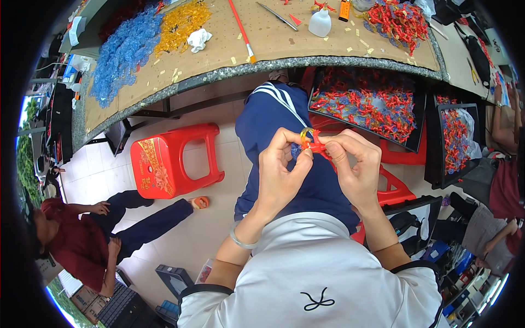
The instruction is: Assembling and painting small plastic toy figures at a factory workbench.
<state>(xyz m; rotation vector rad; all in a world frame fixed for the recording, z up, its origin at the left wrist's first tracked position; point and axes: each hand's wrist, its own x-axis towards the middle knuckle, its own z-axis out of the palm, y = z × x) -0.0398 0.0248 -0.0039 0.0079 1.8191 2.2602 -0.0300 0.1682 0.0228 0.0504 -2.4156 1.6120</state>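
Note:
Above my lap, both hands meet at a small plastic piece [313, 146] with red, clear yellow and blue parts. My left hand [280, 176] pinches its left side between thumb and fingers, next to the blue part. From the other side, the thumb and fingers of my right hand [358, 170] close on the red part. A yellow loop sticks up between the fingertips. The fingers hide much of the piece, so its exact kind cannot be made out.
On the workbench [219, 60] lie blue pieces [123, 57], yellow pieces [183, 24], a red pile [399, 24], a brush [240, 27] and a white bottle [320, 23]. A full tray [366, 104] sits below at right. A red stool [156, 167] and a seated person [82, 240] are left.

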